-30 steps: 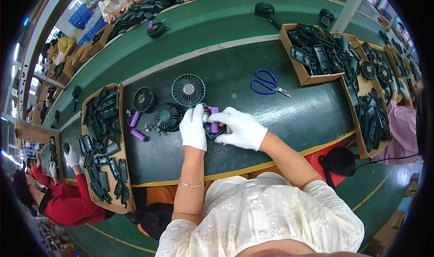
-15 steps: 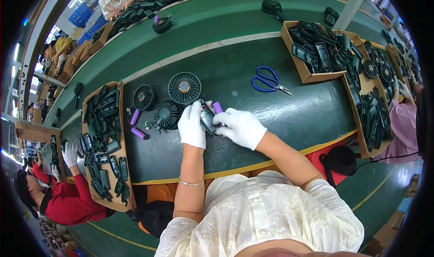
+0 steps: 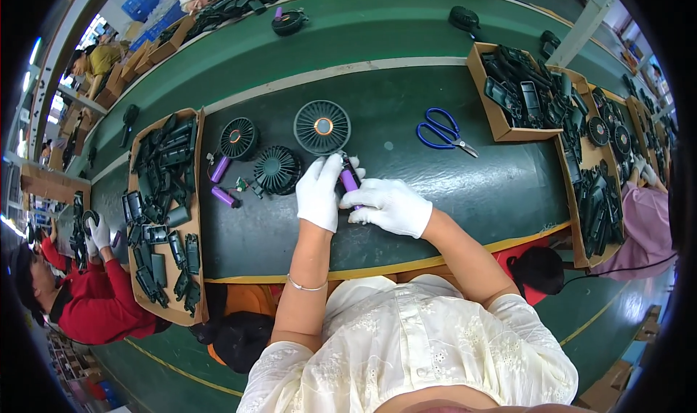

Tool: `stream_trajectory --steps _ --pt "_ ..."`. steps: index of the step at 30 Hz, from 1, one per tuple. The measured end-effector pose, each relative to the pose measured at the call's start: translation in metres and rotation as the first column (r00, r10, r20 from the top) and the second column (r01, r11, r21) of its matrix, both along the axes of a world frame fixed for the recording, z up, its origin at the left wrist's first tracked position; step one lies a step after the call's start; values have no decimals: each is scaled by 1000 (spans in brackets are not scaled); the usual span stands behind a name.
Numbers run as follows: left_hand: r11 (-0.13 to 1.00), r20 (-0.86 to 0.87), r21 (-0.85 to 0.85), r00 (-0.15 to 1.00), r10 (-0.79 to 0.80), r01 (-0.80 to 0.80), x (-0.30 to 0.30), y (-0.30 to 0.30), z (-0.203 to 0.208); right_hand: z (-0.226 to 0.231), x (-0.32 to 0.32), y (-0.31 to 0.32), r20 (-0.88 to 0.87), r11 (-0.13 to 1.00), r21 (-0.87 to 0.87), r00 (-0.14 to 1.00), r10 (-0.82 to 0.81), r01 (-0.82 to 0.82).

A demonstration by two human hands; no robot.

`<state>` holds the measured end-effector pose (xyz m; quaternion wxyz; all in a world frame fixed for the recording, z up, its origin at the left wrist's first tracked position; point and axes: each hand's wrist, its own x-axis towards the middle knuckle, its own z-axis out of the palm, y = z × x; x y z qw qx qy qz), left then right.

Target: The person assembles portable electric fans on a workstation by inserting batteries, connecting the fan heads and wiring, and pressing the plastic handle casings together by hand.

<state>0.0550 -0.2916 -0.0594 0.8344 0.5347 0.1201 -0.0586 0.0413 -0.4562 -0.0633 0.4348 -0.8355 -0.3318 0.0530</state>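
Note:
Both my gloved hands are at a dark green handheld fan, its round caged head [image 3: 322,127] facing up just beyond my fingers. My left hand [image 3: 318,193] is closed around the fan's handle, which is mostly hidden. A purple cylindrical battery [image 3: 349,180] lies along the handle between my hands. The fingers of my right hand [image 3: 392,205] pinch the battery's near end. To the left lie two more round fan heads, one with an orange-ringed centre [image 3: 238,138] and one showing dark ribs [image 3: 276,169]. Two loose purple batteries [image 3: 219,169] [image 3: 226,197] and a small circuit board [image 3: 242,184] sit beside them.
Blue-handled scissors [image 3: 439,130] lie on the green table right of my hands. Cardboard trays of dark plastic housings flank me, one left [image 3: 194,231] and one right [image 3: 501,128]. Beyond a pale rail [image 3: 341,70] runs a green belt carrying fans. Co-workers sit on both sides.
The handle has turned in my hands, so the purple battery now shows along it. My right hand has shifted down to the battery's near end. The whole view has tilted slightly.

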Motion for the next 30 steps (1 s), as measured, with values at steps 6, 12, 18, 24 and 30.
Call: stream_trajectory --steps 6,12,18,24,30 --pt "999 12 -14 999 -49 49 1 -2 8 0 -4 3 63 990 26 988 -143 142" --pt "998 83 -49 995 50 -46 3 4 -3 12 -2 16 -82 909 -87 906 -415 408" --pt "999 148 21 989 25 -28 -4 -6 3 13 6 21 -604 913 22 733 -312 407" --pt "979 127 -199 992 -13 38 -1 4 -7 29 13 6 -714 939 118 685 -145 323" --pt "888 244 -374 952 -184 267 0 4 -3 11 11 2 -653 906 103 715 -250 411"
